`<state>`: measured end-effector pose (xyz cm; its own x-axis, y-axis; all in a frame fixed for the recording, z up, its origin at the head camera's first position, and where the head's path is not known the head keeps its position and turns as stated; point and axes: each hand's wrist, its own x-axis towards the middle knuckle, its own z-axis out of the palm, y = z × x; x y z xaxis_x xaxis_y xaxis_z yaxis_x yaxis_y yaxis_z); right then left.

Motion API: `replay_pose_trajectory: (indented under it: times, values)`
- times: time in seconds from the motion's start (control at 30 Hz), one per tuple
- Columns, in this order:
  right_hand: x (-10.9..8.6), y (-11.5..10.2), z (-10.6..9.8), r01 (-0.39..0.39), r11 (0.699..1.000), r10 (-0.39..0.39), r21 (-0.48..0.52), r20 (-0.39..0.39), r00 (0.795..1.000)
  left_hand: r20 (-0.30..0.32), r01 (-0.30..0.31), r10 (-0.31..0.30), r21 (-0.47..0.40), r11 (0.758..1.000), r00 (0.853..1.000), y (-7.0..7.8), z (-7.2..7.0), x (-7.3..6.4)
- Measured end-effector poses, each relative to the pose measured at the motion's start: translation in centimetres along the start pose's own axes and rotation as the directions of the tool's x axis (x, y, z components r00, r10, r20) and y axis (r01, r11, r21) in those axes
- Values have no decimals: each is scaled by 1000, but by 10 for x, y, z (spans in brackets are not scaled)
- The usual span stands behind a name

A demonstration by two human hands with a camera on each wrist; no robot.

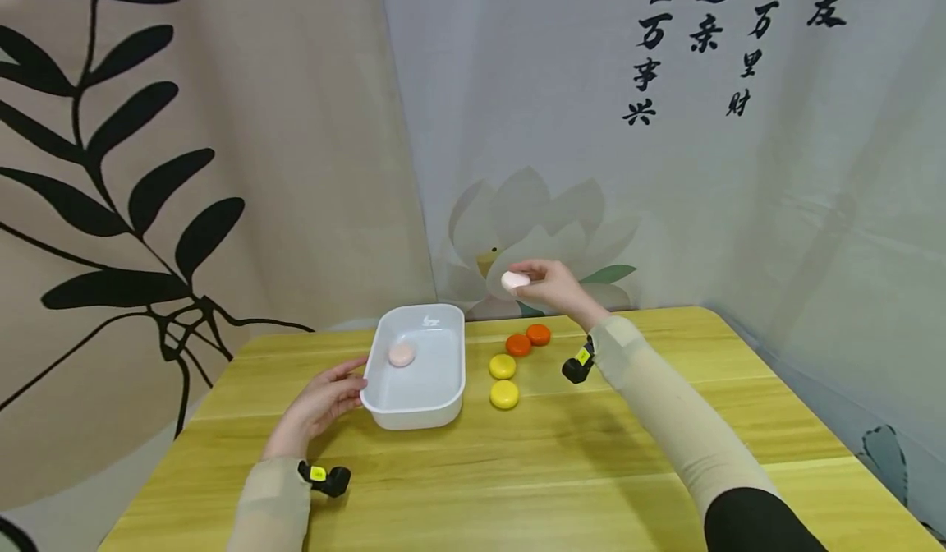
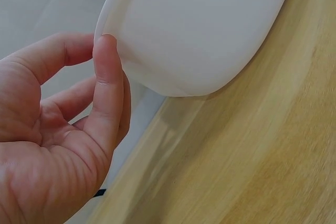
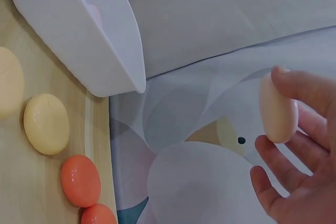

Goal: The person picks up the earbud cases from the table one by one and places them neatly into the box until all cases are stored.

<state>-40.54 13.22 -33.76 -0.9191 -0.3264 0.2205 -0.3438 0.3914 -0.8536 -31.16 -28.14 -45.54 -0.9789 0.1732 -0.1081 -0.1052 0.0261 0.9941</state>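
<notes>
Above the table's far edge, my right hand [image 1: 550, 285] pinches a pale pink, smooth oval piece [image 3: 278, 108] between thumb and fingers. My left hand [image 1: 325, 400] is at the left side of a white rectangular tub [image 1: 436, 414], holding its rim with thumb and fingertips; the left wrist view shows the fingers at the rim [image 2: 157, 77]. Inside the tub lies another pale pink round piece [image 1: 401, 355]. To the tub's right, two yellow pieces [image 1: 504, 394] and two orange pieces [image 1: 518, 345] form a slanting row below the right hand.
The wooden table [image 1: 443, 494] ends behind the tub, close to a hanging printed cloth [image 1: 310, 166] with leaves, a lotus and writing. Each wrist carries a small black camera [image 1: 579, 361].
</notes>
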Motion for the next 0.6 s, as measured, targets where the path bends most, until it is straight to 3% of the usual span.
replay_pose_trajectory:
  times: [0.2,0.6]
  values:
    - [2,-2,4,9,1000,-9,4,15,1000,25,-19,19,6,1000,1000,-1,-1,0]
    - [4,-3,10,27,999,-26,-21,24,999,-1,0,0,-8,1000,1000,-1,1,3]
